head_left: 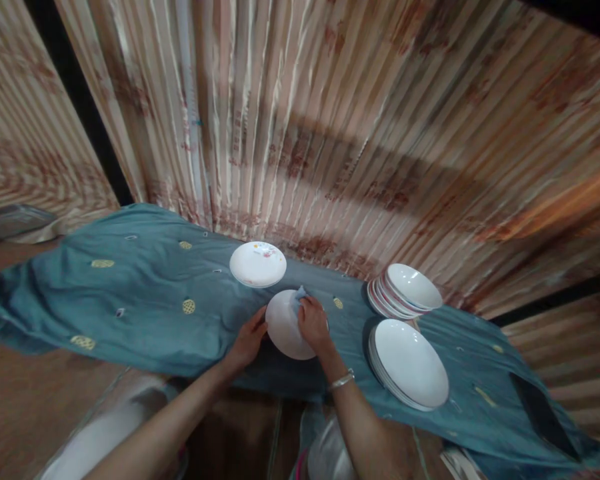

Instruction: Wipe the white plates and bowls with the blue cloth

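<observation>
My left hand (250, 339) grips the left rim of a white plate (284, 328), held over a teal cloth (145, 307). On the plate's face my right hand (313, 323) is closed on a small blue cloth (300, 293), pressed against the upper right part. A silver bangle (341, 380) circles my right wrist. Another white plate (258, 264) with a faint floral print lies flat on the teal cloth just beyond.
Two stacks of white plates stand at the right, a far stack (405, 290) and a near stack (409, 363). A striped curtain (340, 120) hangs behind. A pale object (100, 437) shows at bottom left, blurred.
</observation>
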The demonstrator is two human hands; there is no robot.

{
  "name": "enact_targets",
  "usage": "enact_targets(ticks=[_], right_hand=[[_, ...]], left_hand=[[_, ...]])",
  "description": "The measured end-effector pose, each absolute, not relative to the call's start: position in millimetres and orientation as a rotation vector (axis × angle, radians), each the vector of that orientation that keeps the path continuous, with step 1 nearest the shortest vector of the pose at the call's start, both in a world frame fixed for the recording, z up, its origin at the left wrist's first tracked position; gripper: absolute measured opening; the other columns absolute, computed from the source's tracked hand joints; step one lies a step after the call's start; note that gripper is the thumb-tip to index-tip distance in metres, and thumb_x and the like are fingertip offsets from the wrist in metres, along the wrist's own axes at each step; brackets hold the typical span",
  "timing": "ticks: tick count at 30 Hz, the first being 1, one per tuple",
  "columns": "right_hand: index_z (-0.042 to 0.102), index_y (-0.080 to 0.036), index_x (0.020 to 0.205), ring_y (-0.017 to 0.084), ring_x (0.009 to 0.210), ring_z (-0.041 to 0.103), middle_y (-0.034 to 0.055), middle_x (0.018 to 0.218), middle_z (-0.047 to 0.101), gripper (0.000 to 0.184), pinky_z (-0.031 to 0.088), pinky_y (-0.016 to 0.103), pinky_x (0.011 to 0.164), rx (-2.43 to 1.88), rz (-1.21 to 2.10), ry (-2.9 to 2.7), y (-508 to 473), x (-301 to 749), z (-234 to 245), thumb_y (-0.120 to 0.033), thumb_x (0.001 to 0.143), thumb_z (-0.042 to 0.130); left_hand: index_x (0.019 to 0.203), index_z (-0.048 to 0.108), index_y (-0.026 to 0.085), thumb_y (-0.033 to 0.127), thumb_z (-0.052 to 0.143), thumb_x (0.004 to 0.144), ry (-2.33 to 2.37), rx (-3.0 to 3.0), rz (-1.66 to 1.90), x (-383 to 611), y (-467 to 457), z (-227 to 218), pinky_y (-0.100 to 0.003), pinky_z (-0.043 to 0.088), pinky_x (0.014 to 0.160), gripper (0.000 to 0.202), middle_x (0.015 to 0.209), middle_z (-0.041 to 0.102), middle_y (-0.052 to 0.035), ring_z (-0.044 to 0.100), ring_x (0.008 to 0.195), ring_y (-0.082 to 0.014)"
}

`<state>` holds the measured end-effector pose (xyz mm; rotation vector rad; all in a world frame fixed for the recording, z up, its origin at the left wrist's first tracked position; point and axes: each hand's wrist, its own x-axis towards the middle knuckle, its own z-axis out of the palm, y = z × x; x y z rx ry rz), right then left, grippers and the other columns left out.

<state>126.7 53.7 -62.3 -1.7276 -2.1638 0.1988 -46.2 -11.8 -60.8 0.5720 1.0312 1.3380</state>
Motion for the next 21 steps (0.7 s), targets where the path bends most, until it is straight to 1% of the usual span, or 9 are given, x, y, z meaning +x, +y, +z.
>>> enact_targets(ticks=[4,7,10,13,16,18,21], right_hand=[[0.070,-0.012,0.117,0.025,0.125,0.057,0.0168,0.131,0.065,0.035,0.041,0.039,0.111,-1.499,0.354,-2.196,55.1,109.3,-65.8,-0.011,0.093,0.044],[0.070,-0.014,0.118,0.025,0.126,0.057,0.0153,0.132,0.065,0.038,0.041,0.041,0.112,-1.358,0.483,-2.196,51.0,98.1,-65.9,-0.011,0.092,0.042],[0.071,-0.015,0.118,0.023,0.125,0.058,0.0128,0.131,0.066,0.039,0.041,0.038,0.113,-1.213,0.621,-2.178,46.3,93.3,-63.5,-0.012,0.093,0.041],[0.073,-0.016,0.116,0.021,0.119,0.061,0.0115,0.127,0.069,0.038,0.045,0.035,0.109,-1.072,0.786,-2.187,42.7,95.5,-61.4,-0.012,0.091,0.044],[0.075,-0.016,0.112,0.021,0.113,0.065,0.0108,0.122,0.071,0.036,0.048,0.034,0.104,-0.946,0.939,-2.224,37.8,102.2,-60.0,-0.012,0.088,0.048],[0.075,-0.018,0.111,0.020,0.114,0.065,0.0094,0.122,0.072,0.035,0.048,0.033,0.104,-0.879,1.016,-2.245,32.2,108.4,-58.1,-0.011,0.087,0.050],[0.076,-0.020,0.111,0.019,0.113,0.065,0.0078,0.121,0.072,0.036,0.048,0.032,0.104,-0.829,1.097,-2.282,20.7,120.3,-52.2,-0.010,0.087,0.052]], left_hand=[[0.095,0.076,0.021,0.002,0.067,0.067,1.057,0.502,1.341,-46.3,-11.6,-58.1,-0.043,0.041,0.114,0.035,0.118,0.074,-0.0098,0.054,0.135,-0.0300],[0.095,0.076,0.022,0.005,0.070,0.065,1.088,0.505,1.331,-45.7,-10.8,-58.9,-0.043,0.042,0.113,0.036,0.119,0.075,-0.0074,0.055,0.132,-0.0300],[0.098,0.077,0.022,0.011,0.074,0.065,1.132,0.467,1.291,-45.9,-10.1,-62.4,-0.044,0.048,0.106,0.035,0.120,0.075,-0.0066,0.059,0.127,-0.0323],[0.103,0.077,0.020,0.021,0.077,0.069,1.176,0.419,1.271,-46.6,-9.7,-67.2,-0.043,0.053,0.097,0.034,0.123,0.073,-0.0096,0.061,0.123,-0.0341],[0.103,0.077,0.020,0.031,0.077,0.074,1.220,0.432,1.296,-47.6,-9.6,-71.7,-0.039,0.054,0.092,0.031,0.127,0.071,-0.0112,0.059,0.127,-0.0335],[0.100,0.078,0.020,0.034,0.077,0.074,1.238,0.450,1.301,-48.3,-9.8,-73.5,-0.037,0.054,0.092,0.030,0.128,0.071,-0.0115,0.058,0.129,-0.0324],[0.100,0.078,0.020,0.036,0.077,0.074,1.242,0.473,1.298,-49.1,-10.5,-72.9,-0.034,0.055,0.088,0.030,0.125,0.072,-0.0113,0.059,0.127,-0.0317]])
